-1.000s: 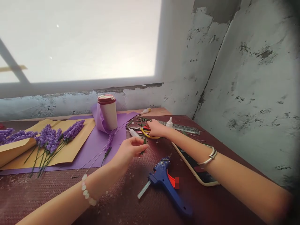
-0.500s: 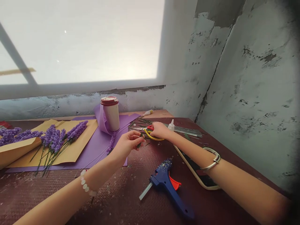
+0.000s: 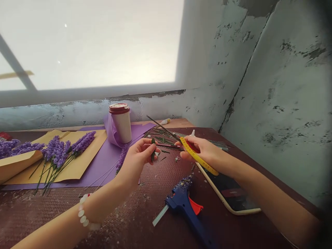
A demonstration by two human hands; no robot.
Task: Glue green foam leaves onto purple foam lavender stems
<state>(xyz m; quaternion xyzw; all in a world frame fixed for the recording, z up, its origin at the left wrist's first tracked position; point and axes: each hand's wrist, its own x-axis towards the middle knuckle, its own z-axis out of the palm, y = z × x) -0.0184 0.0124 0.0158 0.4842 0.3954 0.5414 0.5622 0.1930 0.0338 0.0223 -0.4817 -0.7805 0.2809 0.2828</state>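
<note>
My left hand pinches a small dark green leaf-like piece between thumb and fingers. To its right, my right hand is closed around the yellow and red handles of a pair of scissors, whose blades point up and to the left, off the table. Thin green wire stems lie behind and between the hands. A purple lavender-like flower sprig rests on the purple paper just left of my left hand. Below both hands is a blue glue gun with a red trigger and a clear stick.
A lidded paper cup stands at the back on purple paper. Several purple flower bunches lie on tan paper at left. A phone lies under my right forearm. A small white bottle is near the wall.
My right hand has lifted the scissors off the table and brought them nearer, turning the blades upward. My left hand keeps the green piece, now turned more upright.
</note>
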